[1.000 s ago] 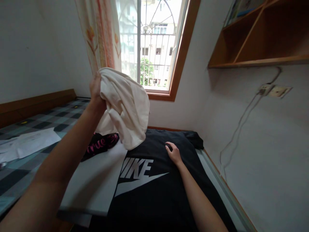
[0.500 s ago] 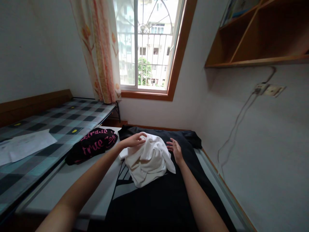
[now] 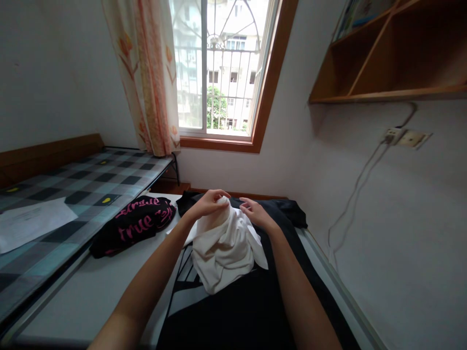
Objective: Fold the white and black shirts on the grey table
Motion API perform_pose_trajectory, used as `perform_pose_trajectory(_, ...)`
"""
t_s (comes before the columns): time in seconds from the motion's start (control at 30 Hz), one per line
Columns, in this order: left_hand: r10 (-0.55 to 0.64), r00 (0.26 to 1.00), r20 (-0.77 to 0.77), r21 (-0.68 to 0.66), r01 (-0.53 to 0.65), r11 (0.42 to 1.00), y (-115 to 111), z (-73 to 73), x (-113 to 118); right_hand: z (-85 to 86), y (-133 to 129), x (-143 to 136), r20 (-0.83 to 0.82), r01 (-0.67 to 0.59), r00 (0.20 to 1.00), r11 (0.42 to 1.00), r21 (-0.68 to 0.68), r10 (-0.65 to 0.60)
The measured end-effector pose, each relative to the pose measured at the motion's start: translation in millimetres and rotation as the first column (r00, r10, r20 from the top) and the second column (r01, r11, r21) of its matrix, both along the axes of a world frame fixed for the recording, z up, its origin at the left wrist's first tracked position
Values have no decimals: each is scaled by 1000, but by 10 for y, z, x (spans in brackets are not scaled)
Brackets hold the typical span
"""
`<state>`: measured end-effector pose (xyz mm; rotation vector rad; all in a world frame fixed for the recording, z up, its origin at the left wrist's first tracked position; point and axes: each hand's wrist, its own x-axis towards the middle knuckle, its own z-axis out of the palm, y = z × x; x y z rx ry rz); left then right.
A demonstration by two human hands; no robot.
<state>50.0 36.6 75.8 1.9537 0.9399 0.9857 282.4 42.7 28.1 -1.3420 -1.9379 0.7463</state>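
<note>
A crumpled white garment (image 3: 226, 253) lies in a heap on a spread-out black T-shirt (image 3: 233, 311) with a grey print. At the heap's far side, my left hand (image 3: 211, 203) pinches the cloth and holds a peak of it raised. My right hand (image 3: 255, 213) is just right of that peak, its fingers bent but apart, with nothing seen between them. Whether its fingertips touch the cloth is hard to tell. Left of the heap, a bunched black garment (image 3: 134, 226) with pink lettering rests on the pale surface.
Beside me on the left stands a bed with a checked cover (image 3: 124, 175) and paper sheets (image 3: 32, 221) on it. A window (image 3: 229, 73) with a flowered curtain (image 3: 153, 82) is ahead. At right are a wooden wall shelf (image 3: 386, 92) and a socket with cables (image 3: 394, 136).
My left hand has lifted the white garment's far part into a peak. My right hand has moved left and farther away, close to the left hand, its fingers bending more.
</note>
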Motion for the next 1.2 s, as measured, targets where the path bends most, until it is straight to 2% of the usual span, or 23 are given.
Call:
perform_pose_trajectory(0.07, -47, 997, 68, 14, 46, 999, -4, 48, 47, 148, 30, -130, -29, -91, 995, 996, -4, 91)
perform_pose_trajectory(0.13, -89, 991, 99, 16, 87, 996, -9, 57, 72, 195, 31, -234, -33, -176, 984, 984, -23, 175)
perform_pose_trajectory(0.33, -111, 983, 143, -42, 118, 992, 10, -62, 33, 42, 11, -278, -48, -234, 972, 968, -89, 230)
perform_pose_trajectory(0.47, 0, 990, 139, -47, 6, 999, 57, -83, -85, 29, 24, -175, -117, -236, 967, 968, -82, 226)
perform_pose_trajectory(0.57, 89, 991, 103, -21, -88, 996, 101, -59, -214, 86, 15, -86, -309, -244, 930, 964, -107, 201)
perform_pose_trajectory(0.67, 218, 976, 27, 61, -219, 974, 139, -21, -337, 180, -8, 5, -496, -223, 854, 971, -81, 155)
perform_pose_trajectory(0.77, 413, 910, 10, 183, -408, 894, 176, 20, -453, 265, -4, 131, -658, -106, 751, 994, -34, 58)
perform_pose_trajectory(0.87, 552, 816, 169, 224, -577, 785, 207, 62, -576, 296, 58, 325, -821, 121, 565, 992, -22, -87)
perform_pose_trajectory(0.97, 594, 708, 382, 191, -689, 699, 200, 124, -662, 270, 149, 554, -915, 340, 380, 941, 0, -138)
perform_pose_trajectory(1.03, 585, 655, 478, 181, -725, 664, 162, 177, -665, 235, 200, 681, -939, 439, 316, 899, 15, -138)
perform_pose_trajectory(1.1, 567, 656, 499, 213, -726, 654, 109, 227, -626, 194, 230, 770, -934, 535, 317, 844, 34, -164)
perform_pose_trajectory(1.13, 563, 676, 475, 243, -716, 655, 83, 246, -599, 173, 234, 800, -916, 592, 347, 805, 45, -204)
perform_pose_trajectory(1.2, 558, 746, 363, 314, -662, 681, 49, 260, -552, 135, 221, 840, -808, 698, 467, 710, 89, -358)
